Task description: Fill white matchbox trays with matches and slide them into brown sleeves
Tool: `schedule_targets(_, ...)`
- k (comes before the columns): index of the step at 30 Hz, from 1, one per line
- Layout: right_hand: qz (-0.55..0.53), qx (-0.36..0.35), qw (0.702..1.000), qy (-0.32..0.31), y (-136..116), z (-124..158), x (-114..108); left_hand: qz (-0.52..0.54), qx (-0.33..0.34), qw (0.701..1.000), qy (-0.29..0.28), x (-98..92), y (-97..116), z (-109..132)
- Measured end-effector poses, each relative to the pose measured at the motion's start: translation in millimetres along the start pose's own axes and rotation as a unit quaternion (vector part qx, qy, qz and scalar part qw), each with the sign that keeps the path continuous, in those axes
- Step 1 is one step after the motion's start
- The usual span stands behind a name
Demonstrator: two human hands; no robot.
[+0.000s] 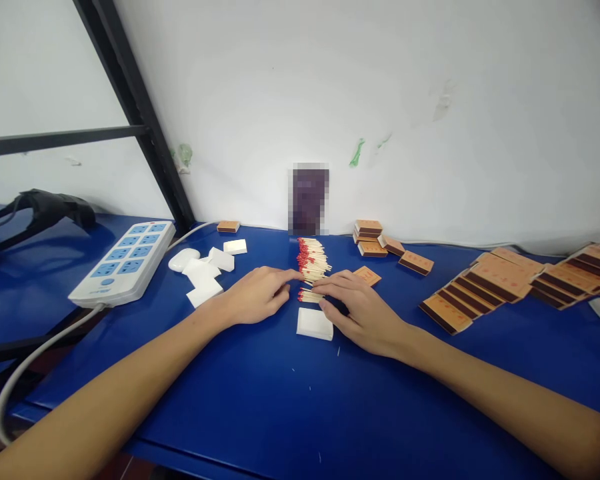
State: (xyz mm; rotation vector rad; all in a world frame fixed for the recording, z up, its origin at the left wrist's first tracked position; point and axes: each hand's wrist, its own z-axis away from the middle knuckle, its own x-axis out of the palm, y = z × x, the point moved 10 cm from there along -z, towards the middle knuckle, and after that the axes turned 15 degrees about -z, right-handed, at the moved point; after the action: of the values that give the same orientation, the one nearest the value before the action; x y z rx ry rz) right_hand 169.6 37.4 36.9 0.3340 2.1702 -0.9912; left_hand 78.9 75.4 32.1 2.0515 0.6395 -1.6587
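Note:
A heap of matches (313, 259) with red heads to the left lies in the middle of the blue table. Nearer to me, a small row of matches (307, 296) lies apart from it. The stretched index finger of my left hand (260, 295) touches the match heads at the heap's near end; its other fingers are bent. My right hand (363, 310) rests its spread fingers at the stick ends, with the thumb by the small row. Just below sits a white matchbox tray (315, 323). Partly behind my right hand lies an orange matchbox sleeve (369, 275).
White trays (205, 291) and a white rounded case (184, 259) lie at left, beside a power strip (125, 263). Orange matchboxes (369, 228) are stacked by the wall; rows of several more (463, 300) spread at right. A blurred dark panel (309, 200) stands behind the heap.

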Motion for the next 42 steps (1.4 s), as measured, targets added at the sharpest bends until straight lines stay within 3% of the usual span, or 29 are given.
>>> schedule_targets(16,-0.017,-0.029,0.999,-0.013,-5.4,-0.7,2.0,-0.033,0.007,0.999,-0.004,4.2,1.2,-0.2)
schedule_targets(26,-0.011,-0.022,0.999,0.033,-2.0,1.5,-5.5,-0.033,0.018,0.999,0.0,7.1,1.6,0.1)
schedule_targets(42,-0.031,0.008,0.999,0.003,2.3,-0.1,-1.5,-0.029,-0.028,0.999,0.001,-0.5,5.0,-0.2)
